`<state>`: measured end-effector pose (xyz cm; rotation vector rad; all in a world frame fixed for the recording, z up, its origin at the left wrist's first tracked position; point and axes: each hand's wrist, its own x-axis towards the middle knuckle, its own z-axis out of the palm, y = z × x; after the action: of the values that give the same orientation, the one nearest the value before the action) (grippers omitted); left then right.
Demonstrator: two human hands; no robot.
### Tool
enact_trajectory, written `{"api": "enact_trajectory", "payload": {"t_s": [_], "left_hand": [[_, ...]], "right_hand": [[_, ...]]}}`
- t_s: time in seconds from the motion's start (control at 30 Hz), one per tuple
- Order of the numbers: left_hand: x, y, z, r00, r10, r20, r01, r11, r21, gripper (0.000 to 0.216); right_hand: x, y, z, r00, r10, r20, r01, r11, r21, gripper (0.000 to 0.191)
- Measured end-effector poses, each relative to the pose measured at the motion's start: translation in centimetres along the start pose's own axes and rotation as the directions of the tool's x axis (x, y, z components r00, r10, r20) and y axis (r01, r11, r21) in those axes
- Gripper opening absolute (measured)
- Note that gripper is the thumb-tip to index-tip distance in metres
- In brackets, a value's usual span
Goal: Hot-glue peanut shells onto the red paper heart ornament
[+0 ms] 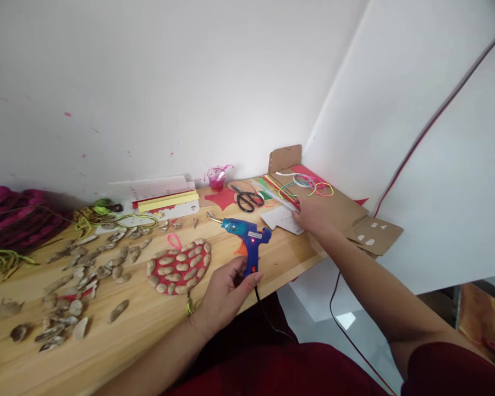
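Observation:
My left hand (226, 297) is closed around the handle of a blue hot glue gun (253, 250), held above the table edge with its red light lit and its nozzle pointing left. My right hand (311, 213) reaches to the back right, fingers curled on the near end of a clear glue stick (278, 197); the fingertips are partly hidden. Red and yellow strips lie against those fingers, and a white paper (284, 219) is just below. Left of the glue gun lies a red heart (175, 269) covered with peanuts, with a pink loop on top.
Black-handled scissors (247, 199) and a cup of pink paint (216, 179) stand near the wall. Peanut shells (78, 275) are scattered at left beside dark magenta yarn (20, 217). Coloured cords (309, 184) and cardboard (340, 206) lie at right. A black cable (268, 319) hangs from the glue gun.

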<state>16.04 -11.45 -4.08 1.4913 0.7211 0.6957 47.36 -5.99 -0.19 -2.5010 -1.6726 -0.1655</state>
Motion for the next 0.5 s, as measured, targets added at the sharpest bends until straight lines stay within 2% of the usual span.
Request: {"api": "enact_trajectory", "payload": {"t_s": [0.17, 0.27, 0.4, 0.5], "left_hand": [[0.0, -0.2, 0.0, 1.0, -0.008, -0.003, 0.008, 1.0, 0.007, 0.035], [-0.1, -0.3, 0.0, 1.0, -0.015, 0.007, 0.014, 1.0, 0.018, 0.035], [-0.1, -0.2, 0.0, 1.0, -0.006, 0.001, 0.006, 0.999, 0.042, 0.035], [-0.1, 0.0, 0.0, 1.0, -0.002, -0.019, 0.003, 0.999, 0.052, 0.034]], "right_hand": [[-0.2, -0.1, 0.0, 0.991, -0.091, -0.094, 0.087, 0.995, -0.044, 0.028], [-2.0, -1.0, 0.2, 0.976, -0.205, -0.068, 0.204, 0.979, -0.019, 0.024], [-4.2, -1.9, 0.8, 0.942, -0.333, -0.039, 0.333, 0.943, -0.003, 0.038], [-4.6, -1.9, 0.8, 0.917, -0.4, 0.002, 0.4, 0.916, -0.021, 0.039]]}}
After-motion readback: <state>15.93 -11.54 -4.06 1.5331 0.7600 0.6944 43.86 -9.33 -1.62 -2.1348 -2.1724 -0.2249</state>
